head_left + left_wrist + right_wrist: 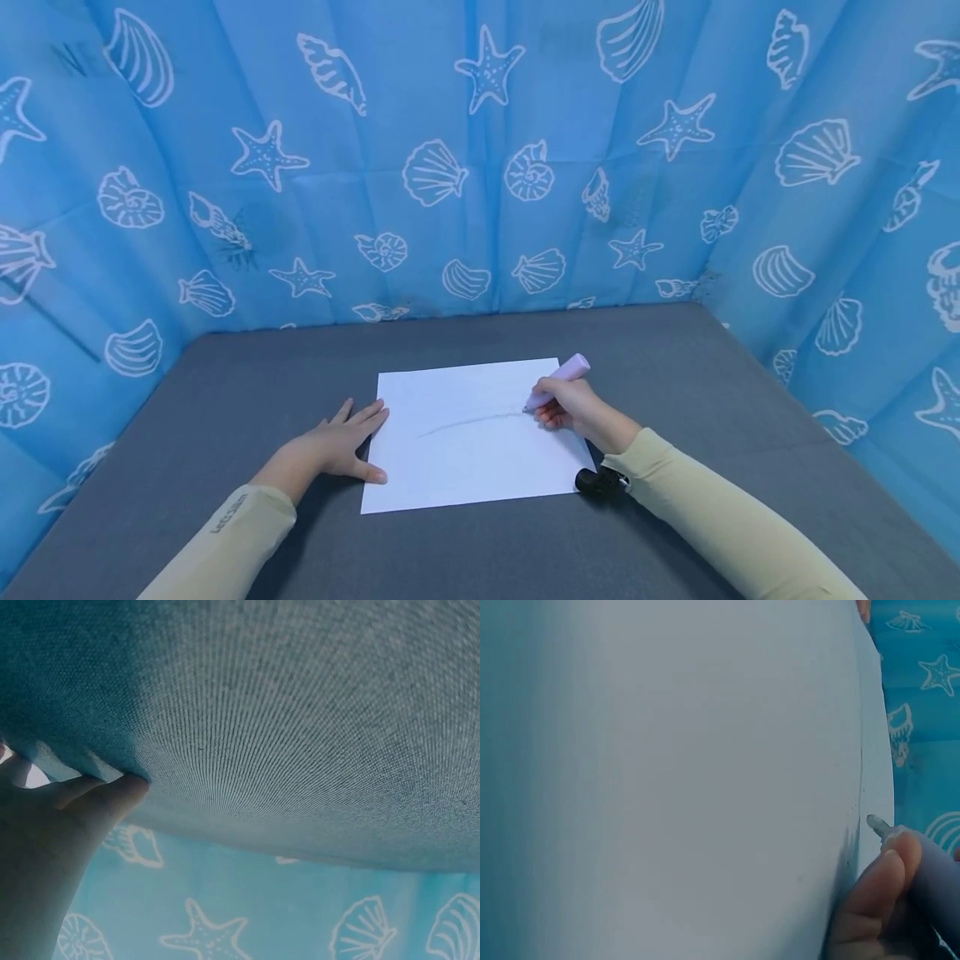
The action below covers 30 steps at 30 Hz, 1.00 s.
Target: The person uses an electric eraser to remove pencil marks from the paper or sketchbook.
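A white sheet of paper [465,467] lies on the grey cloth, with one thin, slightly curved grey line across its middle. My right hand [573,408] pinches a thick lilac marker [566,371] over the sheet's right part. The marker leans up to the right, its tip at the line's right end in the head view. In the right wrist view the grey tip stands out beyond the fingers [877,889]. My left hand [337,442] rests at the sheet's left edge, fingers spread and thumb on the paper. The left wrist view shows some of its fingers [112,799].
The grey cloth-covered table [285,375] extends around the sheet. Blue curtains [480,225] with white shells and starfish enclose the back and sides. A small black device [597,482] sits under the right wrist, by the paper's near right corner.
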Tool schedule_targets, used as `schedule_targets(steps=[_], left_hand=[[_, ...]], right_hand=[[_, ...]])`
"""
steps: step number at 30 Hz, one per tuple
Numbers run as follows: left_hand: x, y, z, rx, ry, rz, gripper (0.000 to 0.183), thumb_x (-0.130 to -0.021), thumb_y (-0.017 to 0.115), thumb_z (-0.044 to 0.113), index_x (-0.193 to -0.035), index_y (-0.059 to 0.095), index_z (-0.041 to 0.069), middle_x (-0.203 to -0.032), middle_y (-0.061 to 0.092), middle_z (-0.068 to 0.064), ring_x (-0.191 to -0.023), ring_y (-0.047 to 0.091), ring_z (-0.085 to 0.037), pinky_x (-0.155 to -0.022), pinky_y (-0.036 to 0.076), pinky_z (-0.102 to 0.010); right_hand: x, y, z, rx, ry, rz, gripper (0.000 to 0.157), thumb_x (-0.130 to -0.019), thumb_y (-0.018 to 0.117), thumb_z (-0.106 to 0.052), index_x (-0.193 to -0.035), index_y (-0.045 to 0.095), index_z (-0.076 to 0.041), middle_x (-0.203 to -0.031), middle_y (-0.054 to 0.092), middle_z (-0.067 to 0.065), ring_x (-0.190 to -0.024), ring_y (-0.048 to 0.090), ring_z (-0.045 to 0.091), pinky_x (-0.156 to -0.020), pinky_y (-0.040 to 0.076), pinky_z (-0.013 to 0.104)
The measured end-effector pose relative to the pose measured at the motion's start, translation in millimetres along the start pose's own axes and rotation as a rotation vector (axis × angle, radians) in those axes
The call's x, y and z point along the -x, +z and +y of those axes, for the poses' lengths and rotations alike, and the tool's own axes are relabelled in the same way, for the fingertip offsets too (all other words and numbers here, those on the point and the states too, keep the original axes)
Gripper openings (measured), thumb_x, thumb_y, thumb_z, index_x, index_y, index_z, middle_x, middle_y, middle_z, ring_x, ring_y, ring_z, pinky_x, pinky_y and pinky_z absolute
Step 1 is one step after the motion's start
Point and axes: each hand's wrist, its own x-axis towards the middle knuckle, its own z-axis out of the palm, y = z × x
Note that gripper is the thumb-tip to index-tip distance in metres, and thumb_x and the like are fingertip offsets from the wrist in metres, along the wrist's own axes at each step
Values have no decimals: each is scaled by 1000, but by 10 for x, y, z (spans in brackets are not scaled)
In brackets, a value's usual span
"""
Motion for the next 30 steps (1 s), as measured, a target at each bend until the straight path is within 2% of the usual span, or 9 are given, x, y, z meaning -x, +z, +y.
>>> schedule_targets(steps=[4,9,14,20,30], left_hand=[[-5,6,-3,1,-1,2,113,-71,75,64,-155,22,12,-162,11,-10,-143,0,-49,-106,10,-71],[-16,3,-5,-2,-7,-8,113,-71,74,65,-156,21,13,-162,11,-9,-144,0,-48,-107,10,-70],[-5,-16,10,-6,-7,-9,113,-71,74,64,-156,22,12,-162,11,-9,-143,0,-49,-106,11,-71],[0,-10,20,-6,-12,-10,113,-71,74,66,-156,21,13,-163,11,-8,-144,0,-48,-106,11,-71],[-1,-5,-3,-4,-26,-9,113,-70,74,66,-156,21,14,-163,10,-7,-144,0,-47,-105,11,-72]], right_hand=[[-18,-27,4,-51,7,-39,27,-91,55,-11,-108,55,10,-73,60,10,-59,56,15,-56,50,24],[-21,-21,-1,-48,13,-19,26,-91,55,-11,-108,54,10,-72,59,10,-59,54,15,-56,48,24],[-12,-2,-13,-23,21,19,25,-91,57,-11,-106,55,8,-71,59,10,-57,54,14,-55,46,23],[-6,18,-22,59,19,7,21,-89,58,-11,-101,56,7,-66,57,8,-53,52,13,-52,45,23],[-28,42,-28,95,23,-10,24,-91,58,-13,-103,54,8,-66,56,8,-53,51,13,-52,45,23]])
